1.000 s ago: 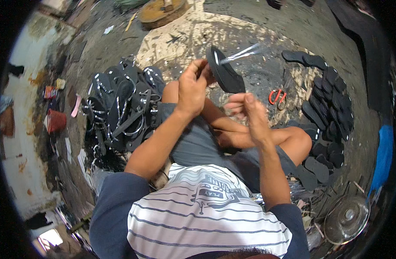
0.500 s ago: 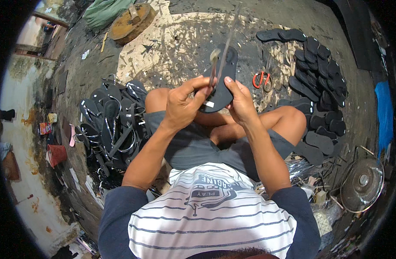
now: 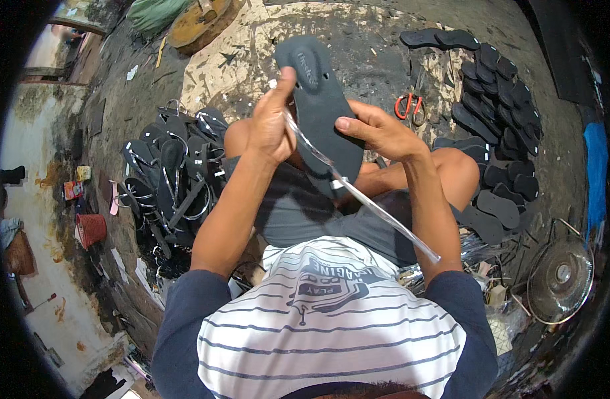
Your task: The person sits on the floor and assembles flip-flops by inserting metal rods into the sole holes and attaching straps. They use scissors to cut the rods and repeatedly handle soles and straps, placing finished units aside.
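Observation:
A black sandal sole (image 3: 321,120) is held upright in front of me, its toe or heel end with an embossed oval pointing away and small holes in it. My left hand (image 3: 272,126) is closed at its left edge, thumb against the sole. The same hand grips a shiny clear sandal strap (image 3: 378,203), whose pale tip pokes out above the fingers. From there the strap's loose length crosses the sole and trails toward my right forearm. At the right edge, my right hand (image 3: 385,133) clasps the sole, thumb lying on its face. The fingers behind the sole are hidden.
Sandals with shiny straps (image 3: 168,166) are heaped at my left. Bare black soles (image 3: 494,113) lie in overlapping rows at my right. Red-handled scissors (image 3: 409,106) rest beyond my right knee. A round metal fan (image 3: 559,279) stands at far right, a rusty round block (image 3: 202,26) ahead.
The sole has turned and come up closer, its far end swinging left. The strap, earlier pointing up and away, now hangs toward my right forearm. My left hand has moved onto the sole's edge.

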The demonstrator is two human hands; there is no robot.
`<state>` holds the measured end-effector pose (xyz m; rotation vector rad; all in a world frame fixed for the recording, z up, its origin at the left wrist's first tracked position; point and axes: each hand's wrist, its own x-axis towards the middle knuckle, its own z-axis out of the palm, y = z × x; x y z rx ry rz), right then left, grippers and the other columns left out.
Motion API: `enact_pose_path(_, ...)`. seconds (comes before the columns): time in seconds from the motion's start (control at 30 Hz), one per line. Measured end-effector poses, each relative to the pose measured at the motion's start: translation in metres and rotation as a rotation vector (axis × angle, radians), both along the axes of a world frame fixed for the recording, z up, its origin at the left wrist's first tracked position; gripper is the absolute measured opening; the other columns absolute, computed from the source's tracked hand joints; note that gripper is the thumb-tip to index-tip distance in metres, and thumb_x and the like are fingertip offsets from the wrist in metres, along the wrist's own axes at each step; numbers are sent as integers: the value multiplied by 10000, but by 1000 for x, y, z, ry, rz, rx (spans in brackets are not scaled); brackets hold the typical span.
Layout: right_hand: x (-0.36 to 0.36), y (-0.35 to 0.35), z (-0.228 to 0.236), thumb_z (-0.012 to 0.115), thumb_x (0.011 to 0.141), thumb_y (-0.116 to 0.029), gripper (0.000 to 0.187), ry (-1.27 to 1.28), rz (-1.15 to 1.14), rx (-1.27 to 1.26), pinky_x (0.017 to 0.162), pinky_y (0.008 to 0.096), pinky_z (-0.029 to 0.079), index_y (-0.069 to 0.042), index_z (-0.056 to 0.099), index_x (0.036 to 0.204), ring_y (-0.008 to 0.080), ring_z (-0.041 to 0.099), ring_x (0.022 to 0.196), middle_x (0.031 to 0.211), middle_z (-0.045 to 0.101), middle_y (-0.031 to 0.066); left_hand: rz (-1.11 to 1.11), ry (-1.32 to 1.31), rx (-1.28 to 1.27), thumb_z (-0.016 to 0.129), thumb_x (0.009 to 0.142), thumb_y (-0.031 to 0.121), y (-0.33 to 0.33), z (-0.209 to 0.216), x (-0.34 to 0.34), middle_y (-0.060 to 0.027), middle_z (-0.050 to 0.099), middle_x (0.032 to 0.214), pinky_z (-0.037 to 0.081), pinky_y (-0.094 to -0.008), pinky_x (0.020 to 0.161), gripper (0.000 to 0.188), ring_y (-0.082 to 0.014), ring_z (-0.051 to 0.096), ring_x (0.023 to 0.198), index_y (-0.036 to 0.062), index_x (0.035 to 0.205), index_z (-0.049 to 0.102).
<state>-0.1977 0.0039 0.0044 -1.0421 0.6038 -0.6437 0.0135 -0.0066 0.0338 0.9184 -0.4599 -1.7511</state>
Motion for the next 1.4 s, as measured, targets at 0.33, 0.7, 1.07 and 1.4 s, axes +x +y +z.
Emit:
enact_pose_path(0.33,17,34,18,728,913,-50,270,133,-1090,-663,739,273,538,-25,571,1132,114,611,862,1030,629,65,268,-58,-223,580,1003,105,-34,-20,33,-159,679,1120,582,-448,928,251,-291,695,1020,-48,1203,568)
enact_pose_path(0.7,33,4,48,725,854,-117,129,520,-769,-647,614,348,529,-36,690,948,234,683,675,807,695,129,2,-413,-302,663,947,37,19,0,-6,-106,708,1068,577,-316,815,254,-170,694,918,-32,1184,607)
enact_pose_path(1.07,37,2,48,719,847,-99,117,593,-835,-848,603,389,535,-52,648,927,296,681,682,841,672,128,-25,-659,-451,657,979,87,29,6,-10,-81,708,1065,562,-279,796,237,-125,676,912,-22,1187,622)
enact_pose_path(1.4,34,-3,43,698,845,-84,121,591,-779,-940,654,433,536,-47,646,948,347,670,744,871,665,145,-23,-758,-491,654,982,103,30,9,-12,-53,707,1045,539,-266,792,228,-97,645,908,-16,1175,640)
